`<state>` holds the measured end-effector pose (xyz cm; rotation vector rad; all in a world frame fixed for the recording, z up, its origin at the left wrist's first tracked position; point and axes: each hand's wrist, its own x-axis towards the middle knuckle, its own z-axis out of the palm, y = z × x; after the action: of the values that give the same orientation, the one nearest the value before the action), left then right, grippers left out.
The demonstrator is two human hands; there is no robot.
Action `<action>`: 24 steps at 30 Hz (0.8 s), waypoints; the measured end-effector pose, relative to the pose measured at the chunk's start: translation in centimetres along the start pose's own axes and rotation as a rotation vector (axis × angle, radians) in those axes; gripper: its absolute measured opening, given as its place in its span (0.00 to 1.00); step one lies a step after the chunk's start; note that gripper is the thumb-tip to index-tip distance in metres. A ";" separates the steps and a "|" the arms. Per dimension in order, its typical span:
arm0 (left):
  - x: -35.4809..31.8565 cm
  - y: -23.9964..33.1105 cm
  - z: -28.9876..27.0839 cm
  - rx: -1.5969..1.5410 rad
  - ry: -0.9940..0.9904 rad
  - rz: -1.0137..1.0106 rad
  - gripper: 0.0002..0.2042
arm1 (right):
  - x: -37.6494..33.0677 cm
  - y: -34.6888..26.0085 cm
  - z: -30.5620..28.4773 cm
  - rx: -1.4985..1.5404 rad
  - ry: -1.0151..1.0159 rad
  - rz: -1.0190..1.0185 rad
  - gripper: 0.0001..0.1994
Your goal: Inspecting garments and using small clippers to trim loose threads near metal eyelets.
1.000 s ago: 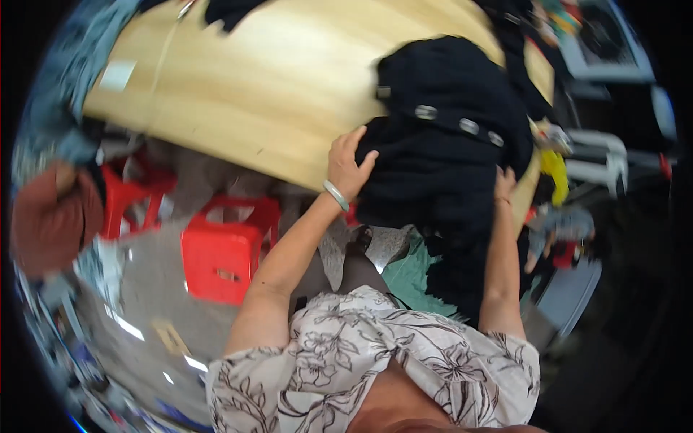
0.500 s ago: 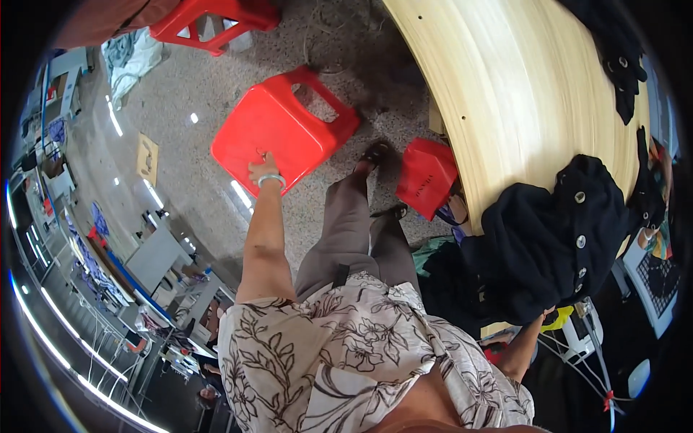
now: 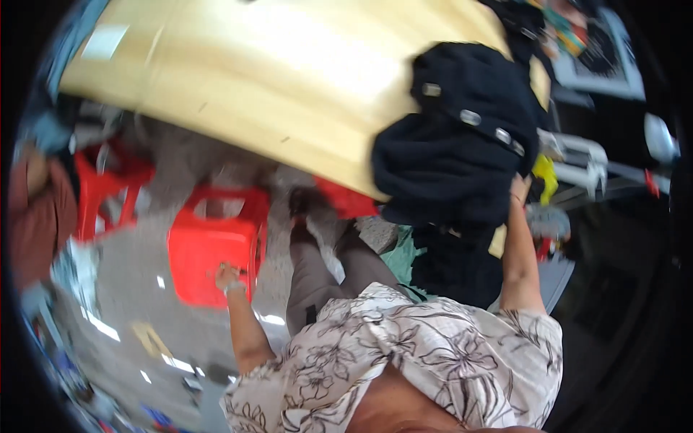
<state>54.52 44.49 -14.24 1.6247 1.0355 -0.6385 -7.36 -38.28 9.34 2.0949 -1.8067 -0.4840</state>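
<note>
My left hand (image 3: 228, 275), a band at its wrist, is at the middle of the seat of a red plastic stool (image 3: 189, 242). Its fingers are curled against the seat, though motion blurs them. To the right, a black garment (image 3: 451, 155) with a row of shiny round buttons lies bunched over the wooden table's edge. My right hand (image 3: 517, 189) touches the garment's right side, its fingers mostly hidden by the cloth. More black cloth (image 3: 455, 263) hangs below the bunch.
The pale wooden table (image 3: 289, 79) spans the top. Another red stool (image 3: 108, 191) stands at the left beside a person in reddish clothing (image 3: 43, 224). A red bag (image 3: 345, 198) and green cloth (image 3: 402, 252) are under the table edge. A white frame (image 3: 581, 159) stands right.
The view has swung round, so the table now crosses the top and the stool sits farther left and lower. My left hand stays on the stool, my right hand at the black garment.
</note>
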 end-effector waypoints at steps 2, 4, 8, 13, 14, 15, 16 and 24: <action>-6.9 5.4 2.3 0.007 -0.053 0.151 0.06 | -4.1 -11.0 -3.8 0.532 -0.146 0.289 0.34; -12.9 8.9 6.0 -0.041 -0.269 0.265 0.07 | -6.9 -15.4 -10.1 0.997 0.113 0.265 0.38; -28.4 15.4 14.3 0.016 -0.822 0.391 0.06 | -12.8 -16.9 -18.3 1.400 0.476 0.375 0.22; -44.4 14.4 20.6 0.173 -1.192 0.598 0.07 | -26.4 -19.7 -33.4 1.269 0.388 -0.513 0.28; -47.9 13.6 21.5 0.204 -1.263 0.615 0.07 | -28.6 -20.4 -34.6 1.313 0.308 -0.638 0.32; -49.9 12.3 22.3 0.278 -1.296 0.668 0.07 | -30.5 -21.1 -35.2 1.340 0.246 -0.726 0.38; -51.6 10.7 23.0 0.295 -1.381 0.659 0.07 | -32.1 -21.5 -35.0 1.399 0.142 -0.775 0.43; -56.8 4.9 24.9 0.520 -1.741 0.522 0.07 | -34.0 -19.3 -31.8 1.564 -0.099 -0.395 0.29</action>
<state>33.80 3.10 27.26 0.9825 -0.8361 -1.5268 19.58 -1.06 30.04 3.3563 -2.0023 1.2177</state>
